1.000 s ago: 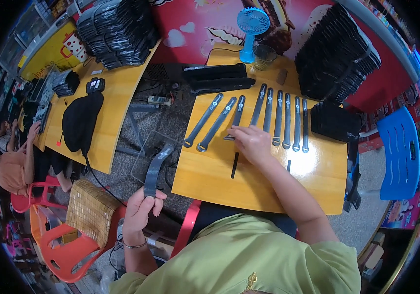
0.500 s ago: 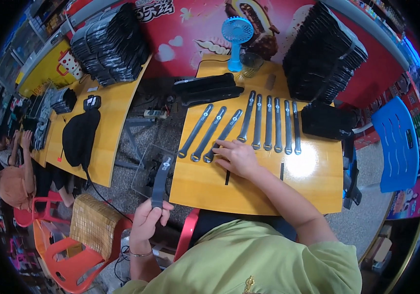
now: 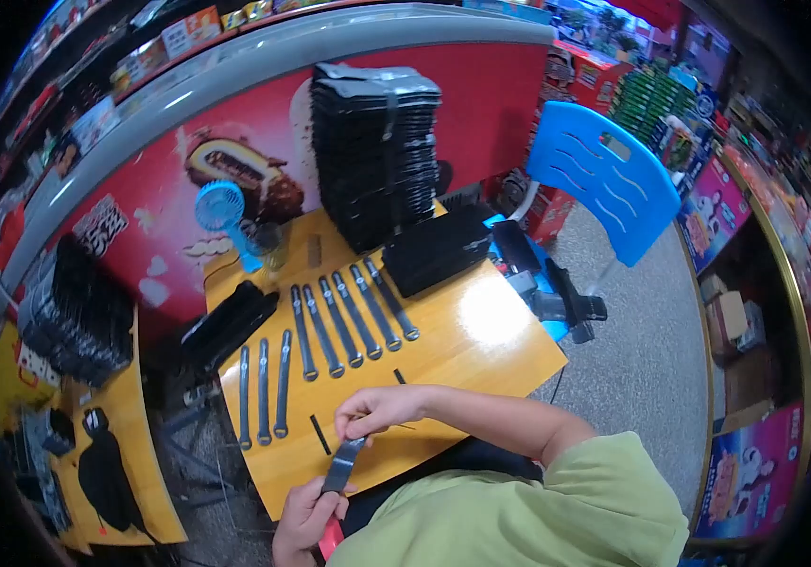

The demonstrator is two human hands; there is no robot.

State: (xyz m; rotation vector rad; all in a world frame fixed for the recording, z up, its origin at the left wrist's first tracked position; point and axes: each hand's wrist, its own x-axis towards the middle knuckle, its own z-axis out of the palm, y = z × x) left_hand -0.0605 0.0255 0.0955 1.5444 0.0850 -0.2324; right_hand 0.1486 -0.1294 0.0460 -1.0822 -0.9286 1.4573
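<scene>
A short black strap (image 3: 340,465) is stretched between my hands over the table's near edge. My left hand (image 3: 306,522) grips its lower end with closed fingers. At the upper end, the fingers of my right hand (image 3: 377,410) pinch together on the strap tip, partly hiding it. Beyond my hands, several flat black straps with loop ends lie side by side in two groups, one a row of three with a middle strap (image 3: 264,392), the other further right with a strap (image 3: 336,323). Two thin black strips lie on the tabletop, one strip (image 3: 319,435) near my right hand.
A tall bundled black stack (image 3: 377,151) stands at the table's back, beside a black pile (image 3: 436,250). Black pouches (image 3: 229,326), a blue fan (image 3: 223,213) and a clear cup (image 3: 268,248) sit at the far left. A blue chair (image 3: 604,175) stands right of the table (image 3: 462,378).
The view has turned to the right. My right hand has left the straps on the table and taken hold of the strap in my left hand, which has moved in front of me.
</scene>
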